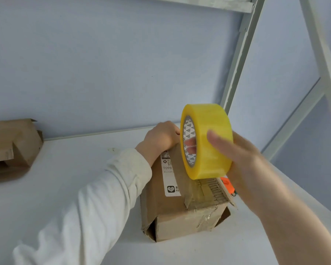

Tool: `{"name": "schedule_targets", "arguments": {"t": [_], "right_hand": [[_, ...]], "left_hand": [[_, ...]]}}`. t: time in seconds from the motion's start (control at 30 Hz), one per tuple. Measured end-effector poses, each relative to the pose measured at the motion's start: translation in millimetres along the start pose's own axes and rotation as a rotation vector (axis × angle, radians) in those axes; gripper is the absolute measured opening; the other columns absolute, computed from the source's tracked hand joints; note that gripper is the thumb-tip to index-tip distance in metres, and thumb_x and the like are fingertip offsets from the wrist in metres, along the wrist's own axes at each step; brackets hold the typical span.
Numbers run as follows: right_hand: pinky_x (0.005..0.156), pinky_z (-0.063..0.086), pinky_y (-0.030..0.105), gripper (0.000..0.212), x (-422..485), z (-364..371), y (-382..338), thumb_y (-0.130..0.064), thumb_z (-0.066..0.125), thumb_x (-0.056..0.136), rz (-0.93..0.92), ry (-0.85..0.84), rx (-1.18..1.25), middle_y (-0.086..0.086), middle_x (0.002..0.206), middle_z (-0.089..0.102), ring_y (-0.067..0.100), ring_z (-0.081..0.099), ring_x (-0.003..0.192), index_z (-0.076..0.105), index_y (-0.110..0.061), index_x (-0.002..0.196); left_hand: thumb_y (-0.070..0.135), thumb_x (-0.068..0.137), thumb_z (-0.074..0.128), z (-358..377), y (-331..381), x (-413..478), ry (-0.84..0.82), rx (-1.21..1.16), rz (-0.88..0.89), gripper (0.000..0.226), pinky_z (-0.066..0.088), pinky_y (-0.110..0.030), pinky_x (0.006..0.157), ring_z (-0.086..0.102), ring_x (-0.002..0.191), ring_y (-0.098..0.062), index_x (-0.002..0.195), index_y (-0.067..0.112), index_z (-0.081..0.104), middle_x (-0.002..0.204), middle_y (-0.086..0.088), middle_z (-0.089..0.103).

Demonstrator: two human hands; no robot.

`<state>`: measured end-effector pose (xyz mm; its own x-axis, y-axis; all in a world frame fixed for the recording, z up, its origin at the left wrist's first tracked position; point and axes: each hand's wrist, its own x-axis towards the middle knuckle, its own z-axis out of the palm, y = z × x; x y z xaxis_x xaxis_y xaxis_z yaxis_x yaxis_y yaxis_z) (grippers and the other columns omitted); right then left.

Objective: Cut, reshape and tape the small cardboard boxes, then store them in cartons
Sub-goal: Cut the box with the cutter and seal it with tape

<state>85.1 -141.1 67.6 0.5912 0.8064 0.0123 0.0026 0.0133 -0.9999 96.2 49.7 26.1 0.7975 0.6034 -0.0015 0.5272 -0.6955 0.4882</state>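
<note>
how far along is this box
Done: box shaped, with tape already on its near end. In hand: right hand runs the tape roll along the top; left hand holds the box. Left: cutting the strip, storing; more cardboard waits at far left.

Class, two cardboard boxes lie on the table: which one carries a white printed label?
The middle box, under the left hand and beside the yellow tape roll; the left-edge box shows no label.

The tape roll (208,142) is translucent yellow, its core (188,134) white with black triangles. Brown box (180,217), its label (169,175) white with black print. White desk (75,169) and sleeve (96,197); pale blue wall (103,64).
</note>
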Motion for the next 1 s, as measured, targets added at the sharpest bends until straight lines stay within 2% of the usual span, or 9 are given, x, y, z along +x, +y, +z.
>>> {"name": "schedule_targets", "arguments": {"t": [0.07, 0.17, 0.33, 0.47, 0.57, 0.77, 0.83, 0.9, 1.0], "right_hand": [[0.080, 0.056, 0.036, 0.040, -5.0, 1.9, 14.4, -0.064, 0.069, 0.063, -0.104, 0.027, -0.038, -0.004, 0.091, 0.074, 0.013, 0.070, 0.090, 0.073, -0.031, 0.084], [0.066, 0.055, 0.028, 0.040, -6.8, 9.7, 13.7, -0.058, 0.065, 0.066, -0.163, 0.178, -0.025, -0.006, 0.072, 0.073, 0.006, 0.069, 0.072, 0.067, -0.020, 0.081], [0.056, 0.056, 0.032, 0.057, -52.6, 4.3, -11.3, -0.060, 0.055, 0.050, -0.031, 0.206, -0.052, 0.001, 0.061, 0.071, 0.015, 0.068, 0.057, 0.069, -0.007, 0.068], [0.051, 0.056, 0.029, 0.033, -94.6, -3.4, -18.7, -0.063, 0.049, 0.049, 0.092, 0.210, -0.099, -0.001, 0.056, 0.069, 0.014, 0.067, 0.050, 0.068, -0.043, 0.067], [0.035, 0.044, 0.016, 0.055, -112.3, -9.7, -5.4, -0.056, 0.050, 0.045, 0.254, 0.160, -0.127, 0.003, 0.050, 0.067, 0.013, 0.062, 0.040, 0.070, -0.008, 0.061], [0.050, 0.048, 0.013, 0.062, -110.4, 0.0, 29.8, -0.064, 0.042, 0.048, 0.326, 0.177, -0.201, -0.007, 0.055, 0.069, 0.006, 0.064, 0.050, 0.063, -0.018, 0.084], [0.049, 0.048, 0.013, 0.060, -108.6, -1.5, 32.7, -0.065, 0.040, 0.051, 0.330, 0.189, -0.194, -0.009, 0.057, 0.069, 0.005, 0.065, 0.051, 0.062, -0.020, 0.085], [0.046, 0.046, 0.011, 0.059, -109.2, -5.4, 33.5, -0.064, 0.040, 0.053, 0.334, 0.182, -0.180, -0.009, 0.057, 0.069, 0.005, 0.064, 0.050, 0.062, -0.020, 0.085], [0.042, 0.042, 0.008, 0.051, -107.6, -10.5, 35.5, -0.063, 0.042, 0.065, 0.317, 0.156, -0.152, -0.011, 0.054, 0.067, 0.001, 0.061, 0.045, 0.062, -0.020, 0.083]], "left_hand": [[0.014, 0.085, 0.047, -0.5, 0.5, 1.5, 0.027, 0.015, -0.013, 0.034, 0.031, -0.026, 0.053, 0.039, 0.065, -0.020, 0.054, 0.019, 0.035, 0.061, 0.002, 0.040], [0.018, 0.088, 0.048, -0.5, 0.9, 0.9, 0.044, 0.046, -0.026, 0.034, 0.032, -0.024, 0.052, 0.043, 0.065, -0.020, 0.055, 0.017, 0.039, 0.062, 0.003, 0.043], [0.028, 0.091, 0.050, -0.1, -0.9, -1.5, 0.044, 0.014, 0.049, 0.030, 0.032, -0.025, 0.055, 0.043, 0.061, -0.012, 0.067, 0.012, 0.057, 0.066, 0.002, 0.050], [0.056, 0.082, 0.057, 3.8, -4.2, 2.4, 0.043, -0.005, 0.054, 0.038, 0.041, -0.028, 0.068, 0.055, 0.081, -0.016, 0.092, 0.022, 0.073, 0.086, -0.002, 0.066], [0.063, 0.080, 0.055, 6.5, -7.0, 6.1, 0.049, 0.015, 0.041, 0.041, 0.044, -0.030, 0.077, 0.056, 0.088, -0.016, 0.095, 0.029, 0.072, 0.091, 0.003, 0.065], [0.054, 0.085, 0.056, 5.3, -3.3, -0.6, 0.151, 0.018, 0.120, 0.032, 0.040, -0.025, 0.075, 0.058, 0.098, -0.015, 0.097, 0.029, 0.071, 0.102, 0.004, 0.067], [0.047, 0.087, 0.057, -0.5, 0.4, -22.6, 0.152, -0.092, 0.288, 0.029, 0.034, -0.019, 0.086, 0.051, 0.117, -0.010, 0.111, 0.033, 0.065, 0.123, 0.008, 0.059], [0.062, 0.080, 0.053, -8.3, -0.4, -61.3, -0.010, -0.196, 0.443, 0.042, 0.025, -0.010, 0.098, 0.034, 0.132, -0.001, 0.120, 0.049, 0.050, 0.140, 0.014, 0.043], [0.090, 0.054, 0.038, -4.3, -24.9, -118.9, -0.208, 0.118, 0.508, 0.079, -0.001, -0.024, 0.115, -0.003, 0.140, 0.005, 0.126, 0.066, 0.017, 0.150, 0.026, 0.006]]}}
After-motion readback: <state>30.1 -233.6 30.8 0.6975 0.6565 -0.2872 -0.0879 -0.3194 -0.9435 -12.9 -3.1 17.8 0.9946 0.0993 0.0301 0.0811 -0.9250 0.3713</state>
